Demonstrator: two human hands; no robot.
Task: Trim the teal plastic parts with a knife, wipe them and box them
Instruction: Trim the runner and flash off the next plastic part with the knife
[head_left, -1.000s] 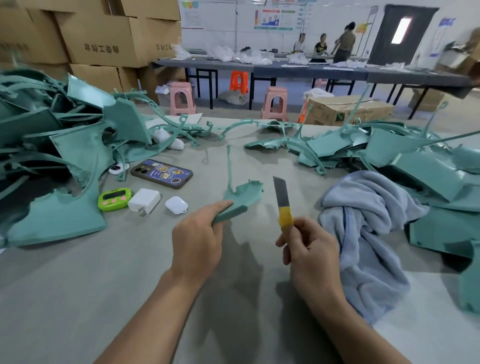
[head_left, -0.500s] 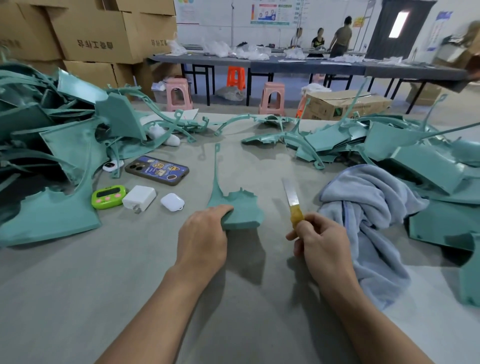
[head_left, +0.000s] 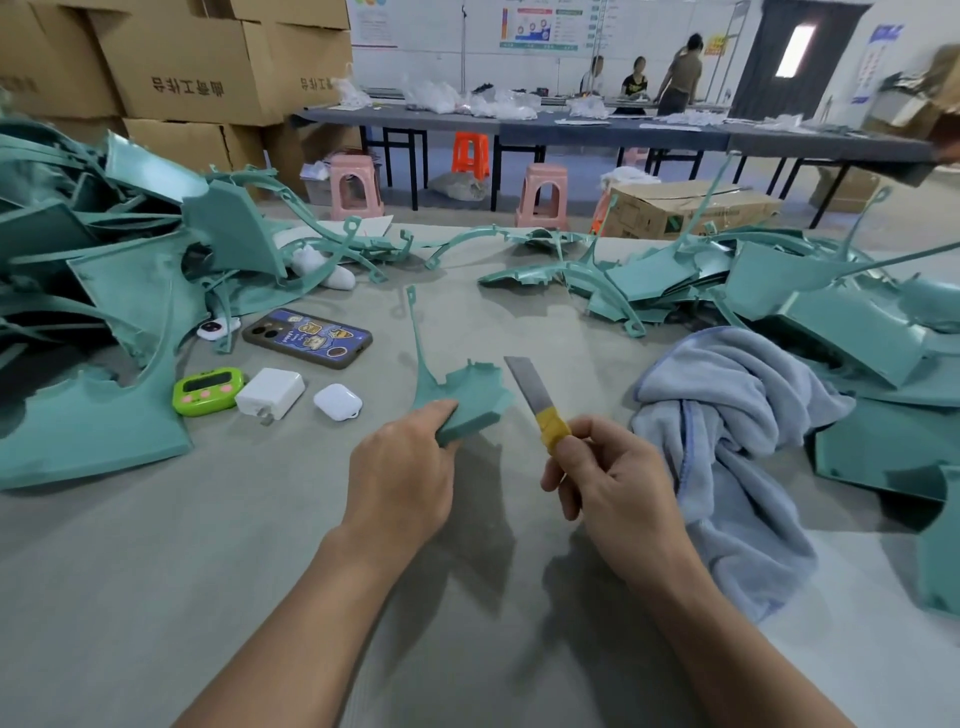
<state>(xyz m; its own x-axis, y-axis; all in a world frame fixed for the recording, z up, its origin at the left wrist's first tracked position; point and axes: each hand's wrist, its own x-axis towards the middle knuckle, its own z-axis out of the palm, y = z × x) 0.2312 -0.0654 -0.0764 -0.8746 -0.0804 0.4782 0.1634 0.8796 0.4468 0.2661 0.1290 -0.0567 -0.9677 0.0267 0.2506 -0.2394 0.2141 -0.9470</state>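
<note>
left hand (head_left: 402, 475) pinches the thin, stiff-looking teal part (head_left: 467, 397) by its flat corner, right hand (head_left: 608, 480) gripping the knife (head_left: 535, 397), probably light but flexy at the stem.

A phone (head_left: 307, 338) in a picture case lies on the grey table (head_left: 156, 597) at about 10 o'clock. Just below it, close together in a row, sit a green timer (head_left: 208, 391), a white charger (head_left: 270, 393) and a little white earbud case (head_left: 337, 401). Far off at 11 o'clock, big brown boxes (head_left: 192, 67) are stacked up. At 12 o'clock a pink stool (head_left: 356, 184), a second pink stool (head_left: 543, 196) and an orange stool (head_left: 470, 153) stand by a long dark table (head_left: 571, 130) with white bags (head_left: 431, 96) on top. Three people (head_left: 680, 73) are behind it at 1 o'clock, near a dark door (head_left: 795, 57).
</note>
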